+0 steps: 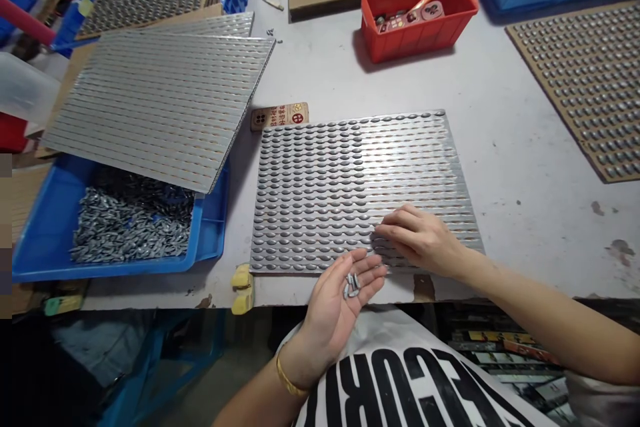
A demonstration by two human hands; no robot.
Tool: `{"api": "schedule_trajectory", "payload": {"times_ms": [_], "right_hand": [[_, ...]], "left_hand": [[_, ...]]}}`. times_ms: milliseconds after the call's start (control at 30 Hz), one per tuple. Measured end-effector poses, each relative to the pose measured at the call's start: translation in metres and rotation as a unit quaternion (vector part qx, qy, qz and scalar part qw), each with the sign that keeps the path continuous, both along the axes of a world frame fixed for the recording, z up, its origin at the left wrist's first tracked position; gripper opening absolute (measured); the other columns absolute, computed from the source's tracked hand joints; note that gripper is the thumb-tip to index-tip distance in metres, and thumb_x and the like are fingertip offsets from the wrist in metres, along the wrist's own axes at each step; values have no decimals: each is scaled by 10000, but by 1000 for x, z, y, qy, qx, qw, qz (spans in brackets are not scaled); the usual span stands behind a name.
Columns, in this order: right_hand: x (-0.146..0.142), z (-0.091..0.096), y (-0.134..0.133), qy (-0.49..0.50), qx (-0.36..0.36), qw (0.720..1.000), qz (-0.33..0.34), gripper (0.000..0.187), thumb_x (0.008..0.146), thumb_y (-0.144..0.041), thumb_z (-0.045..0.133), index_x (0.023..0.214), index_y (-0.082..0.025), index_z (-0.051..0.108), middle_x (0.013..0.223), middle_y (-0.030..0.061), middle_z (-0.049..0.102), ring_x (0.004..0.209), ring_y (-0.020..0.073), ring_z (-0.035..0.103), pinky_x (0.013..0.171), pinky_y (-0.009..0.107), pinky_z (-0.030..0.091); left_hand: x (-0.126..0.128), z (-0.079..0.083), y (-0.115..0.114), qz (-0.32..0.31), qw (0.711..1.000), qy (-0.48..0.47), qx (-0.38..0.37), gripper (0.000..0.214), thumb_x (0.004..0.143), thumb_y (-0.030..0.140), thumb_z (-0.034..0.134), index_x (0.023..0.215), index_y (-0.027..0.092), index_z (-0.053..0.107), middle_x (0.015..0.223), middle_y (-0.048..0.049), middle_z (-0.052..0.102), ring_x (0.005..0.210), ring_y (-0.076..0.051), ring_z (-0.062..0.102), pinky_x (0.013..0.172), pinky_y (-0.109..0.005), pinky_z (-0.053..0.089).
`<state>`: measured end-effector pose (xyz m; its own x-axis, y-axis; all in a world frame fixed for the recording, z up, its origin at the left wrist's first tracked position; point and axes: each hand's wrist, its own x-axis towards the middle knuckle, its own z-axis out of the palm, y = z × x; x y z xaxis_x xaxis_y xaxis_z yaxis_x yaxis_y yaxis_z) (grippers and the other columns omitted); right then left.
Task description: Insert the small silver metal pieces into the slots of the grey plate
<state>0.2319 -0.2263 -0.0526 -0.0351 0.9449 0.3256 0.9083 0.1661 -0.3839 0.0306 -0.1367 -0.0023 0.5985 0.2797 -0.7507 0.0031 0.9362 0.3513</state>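
My left hand [340, 300] is held palm up over the table's front edge, cupping several small grey metal pieces [352, 285]. My right hand [420, 240] rests over the lower right of a flat board [360, 193] with curled fingertips among its rows. Small grey oval pieces fill the board's tight rows. I cannot tell whether those fingertips pinch a piece. Both hands are close together, and the left fingertips lie just below the board's front edge.
A blue tray [45, 240] of loose grey pieces sits left, partly under a tilted ridged sheet [160, 107]. Farther off are a red bin [417, 17] with an orange-handled tool, a studded board [585, 90], blue crates, and yellow pads [243, 287] at the table edge.
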Motion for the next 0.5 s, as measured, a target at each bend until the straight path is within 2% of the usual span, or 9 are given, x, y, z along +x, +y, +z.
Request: {"api": "schedule_trajectory", "payload": {"times_ms": [167, 300, 400, 500], "right_hand": [[-4, 5, -7, 1, 28, 999, 20, 249, 892, -96, 527, 1111, -180, 611, 1035, 100, 679, 857, 209, 564, 704, 346, 501], [-14, 16, -12, 57, 36, 997, 22, 259, 893, -112, 550, 1135, -183, 607, 1039, 101, 675, 861, 202, 564, 710, 342, 504], [-26, 28, -10, 103, 23, 994, 37, 286, 890, -143, 575, 1173, -180, 597, 1095, 102, 660, 891, 199, 559, 739, 340, 507], [-34, 36, -4, 109, -4, 993, 35, 286, 894, -192, 584, 1178, -174, 605, 1151, 111, 637, 889, 203, 539, 745, 354, 497]], "left_hand": [[-3, -1, 4, 20, 1000, 13, 3, 293, 893, 308, 584, 1107, 108, 606, 1156, -179, 671, 1074, -285, 654, 989, -421, 484], [2, 2, 7, 26, 999, -19, -25, 313, 924, 358, 527, 1113, 118, 595, 1190, -182, 652, 1125, -279, 623, 1020, -423, 454], [11, 4, 7, 29, 997, -56, -34, 331, 940, 400, 485, 1108, 139, 600, 1163, -146, 652, 1107, -236, 615, 1018, -408, 447], [18, 4, 6, 18, 996, -81, -28, 364, 947, 429, 460, 1126, 151, 610, 1166, -119, 639, 1084, -202, 601, 971, -349, 466]]}}
